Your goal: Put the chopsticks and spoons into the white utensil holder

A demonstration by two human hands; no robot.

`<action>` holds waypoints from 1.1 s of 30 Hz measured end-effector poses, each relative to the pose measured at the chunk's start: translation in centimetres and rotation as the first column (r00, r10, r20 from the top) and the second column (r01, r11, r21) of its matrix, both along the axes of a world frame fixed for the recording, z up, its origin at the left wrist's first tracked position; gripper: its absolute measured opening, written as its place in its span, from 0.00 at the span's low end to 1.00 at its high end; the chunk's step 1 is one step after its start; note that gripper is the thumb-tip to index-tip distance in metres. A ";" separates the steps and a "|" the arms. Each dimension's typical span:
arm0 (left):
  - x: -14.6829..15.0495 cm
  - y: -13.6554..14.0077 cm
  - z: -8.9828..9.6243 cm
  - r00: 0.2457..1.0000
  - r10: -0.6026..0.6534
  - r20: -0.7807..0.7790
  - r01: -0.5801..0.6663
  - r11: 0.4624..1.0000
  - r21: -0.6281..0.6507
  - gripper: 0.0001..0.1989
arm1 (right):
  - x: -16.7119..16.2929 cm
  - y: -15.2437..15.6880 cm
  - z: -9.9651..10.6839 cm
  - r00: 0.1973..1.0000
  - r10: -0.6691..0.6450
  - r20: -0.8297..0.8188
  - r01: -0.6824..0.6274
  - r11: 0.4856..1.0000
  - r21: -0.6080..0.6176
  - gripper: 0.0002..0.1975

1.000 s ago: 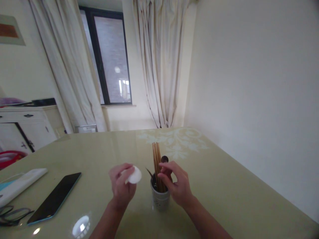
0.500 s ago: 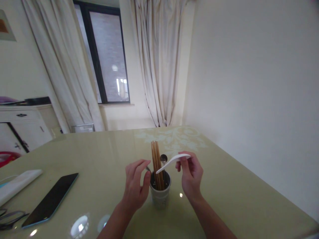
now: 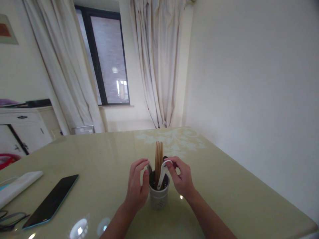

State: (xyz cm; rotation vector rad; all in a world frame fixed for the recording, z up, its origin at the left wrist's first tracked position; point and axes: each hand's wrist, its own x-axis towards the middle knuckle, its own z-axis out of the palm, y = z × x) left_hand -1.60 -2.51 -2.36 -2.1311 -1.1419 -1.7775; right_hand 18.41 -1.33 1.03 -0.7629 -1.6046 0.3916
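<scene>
A light grey cup (image 3: pixel 159 199) stands upright on the table, holding several wooden chopsticks (image 3: pixel 159 159). My right hand (image 3: pixel 181 176) pinches a white soup spoon (image 3: pixel 162 175) by its bowl end, its handle pointing down at the cup's mouth. Behind my right fingertips shows the dark top of a metal spoon (image 3: pixel 164 158), mostly hidden. At the cup's left side is my left hand (image 3: pixel 137 182), fingers curved and thumb apart, with nothing held. Another metal utensil (image 3: pixel 149 168) leans by its fingertips; whether they touch cannot be told.
A black phone or tablet (image 3: pixel 52 200) lies at the left of the table, beside a white power-strip-like object (image 3: pixel 21 187) and a pair of glasses (image 3: pixel 12 220). A wall borders the table's right side. Curtains (image 3: pixel 159 66) hang beyond the far edge.
My right hand has moved left and brought the white spoon over the cup, its handle now tilted down at the opening. The chopsticks stand more upright. My left hand has barely shifted.
</scene>
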 end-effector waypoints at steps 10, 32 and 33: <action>0.6 0.2 -0.3 0.989 -0.108 0.102 0.121 0.984 -0.129 0.15 | 0.1 0.2 -0.8 0.956 -0.090 0.279 0.006 0.958 0.288 0.05; 0.9 0.5 -1.9 0.947 -0.108 0.303 0.166 0.971 -0.173 0.19 | 0.5 1.7 -2.7 0.990 -0.140 -0.005 0.140 0.986 0.091 0.14; 0.9 0.6 -2.2 0.935 -0.115 0.335 0.187 0.964 -0.190 0.20 | 0.4 2.0 -3.1 0.990 -0.140 -0.027 0.141 0.988 0.060 0.16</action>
